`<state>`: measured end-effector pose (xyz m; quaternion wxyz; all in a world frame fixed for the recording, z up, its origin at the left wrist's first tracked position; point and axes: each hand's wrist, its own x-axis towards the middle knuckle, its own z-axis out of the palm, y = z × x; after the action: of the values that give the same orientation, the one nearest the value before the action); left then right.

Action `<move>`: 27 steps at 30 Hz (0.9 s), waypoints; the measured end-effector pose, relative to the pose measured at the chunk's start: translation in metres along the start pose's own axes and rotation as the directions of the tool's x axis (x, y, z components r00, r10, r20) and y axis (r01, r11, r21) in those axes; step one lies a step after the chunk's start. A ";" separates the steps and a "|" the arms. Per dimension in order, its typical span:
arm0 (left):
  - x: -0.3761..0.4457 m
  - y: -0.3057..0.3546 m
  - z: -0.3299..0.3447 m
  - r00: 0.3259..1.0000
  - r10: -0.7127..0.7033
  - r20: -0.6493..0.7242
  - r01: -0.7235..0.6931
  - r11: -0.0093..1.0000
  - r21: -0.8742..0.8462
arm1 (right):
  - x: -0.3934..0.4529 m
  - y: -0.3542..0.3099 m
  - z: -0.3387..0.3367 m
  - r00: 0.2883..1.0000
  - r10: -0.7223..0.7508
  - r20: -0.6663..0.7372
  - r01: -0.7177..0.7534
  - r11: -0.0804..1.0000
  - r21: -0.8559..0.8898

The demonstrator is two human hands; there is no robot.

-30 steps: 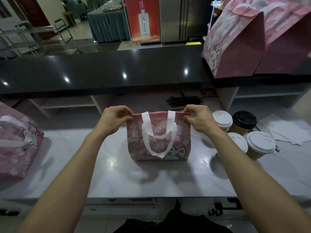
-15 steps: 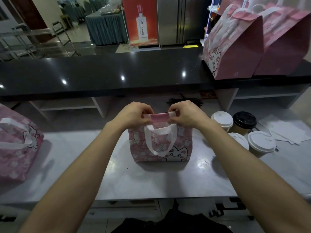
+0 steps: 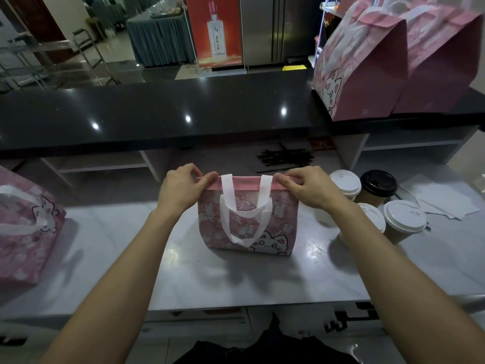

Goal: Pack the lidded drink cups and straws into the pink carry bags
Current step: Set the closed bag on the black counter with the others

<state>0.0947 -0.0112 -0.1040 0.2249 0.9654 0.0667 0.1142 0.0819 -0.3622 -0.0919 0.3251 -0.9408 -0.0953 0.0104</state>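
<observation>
A small pink carry bag (image 3: 278, 227) with a cat print and white handles stands upright in the middle of the grey counter (image 3: 162, 269). My left hand (image 3: 181, 189) pinches the left end of its top edge. My right hand (image 3: 305, 187) pinches the right end, and the edge is pressed flat between them. To the right stand several lidded drink cups: white-lidded ones (image 3: 404, 219) and one with a black lid (image 3: 379, 181). Black straws (image 3: 284, 157) lie in a heap behind the bag. What the bag contains is hidden.
Another pink bag (image 3: 23, 229) sits at the counter's left edge. Two larger pink bags (image 3: 367, 72) stand on the raised black ledge (image 3: 157, 114) at the back right. White papers (image 3: 443, 198) lie at the far right.
My hands were together at the middle of the bag's top edge half a second ago. They have slid apart to its two ends, still pinching the edge.
</observation>
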 end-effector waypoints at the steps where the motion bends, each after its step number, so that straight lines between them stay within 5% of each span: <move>1: 0.001 0.002 0.000 1.000 -0.007 0.005 0.008 0.997 -0.071 | -0.004 -0.001 0.003 0.999 0.000 -0.035 0.000 1.000 0.011; 6: 0.008 0.009 -0.009 0.982 0.088 0.166 -0.028 0.943 -0.331 | -0.027 -0.003 0.021 0.998 0.053 0.022 -0.057 0.948 0.314; 9: -0.007 -0.004 -0.007 0.952 0.150 0.266 -0.037 0.921 -0.387 | -0.038 -0.004 0.045 0.997 0.069 0.046 -0.079 0.953 0.291; 13: -0.043 -0.035 0.007 0.937 0.076 0.341 0.094 0.886 -0.454 | -0.063 -0.001 0.084 0.985 0.098 0.140 -0.137 0.942 0.305; 18: -0.081 -0.048 0.022 0.782 0.144 0.606 0.293 0.774 -0.562 | -0.069 -0.013 0.108 0.974 0.185 0.129 -0.223 0.874 0.432; 22: -0.090 -0.046 0.028 0.772 0.171 0.612 0.366 0.668 -0.648 | -0.062 -0.017 0.107 0.954 0.262 0.149 -0.299 0.765 0.570; 25: -0.103 -0.065 0.032 0.732 0.196 0.653 0.351 0.714 -0.607 | -0.084 0.002 0.109 0.947 0.300 0.113 -0.296 0.684 0.667; 27: -0.118 -0.073 0.036 0.702 0.191 0.686 0.295 0.799 -0.524 | -0.108 0.015 0.114 0.966 0.244 0.085 -0.243 0.746 0.620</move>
<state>-0.0157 0.0172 -0.1908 0.5288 0.8078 -0.0358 -0.2579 -0.0308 -0.3244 -0.1956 0.6143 -0.7838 0.0373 0.0832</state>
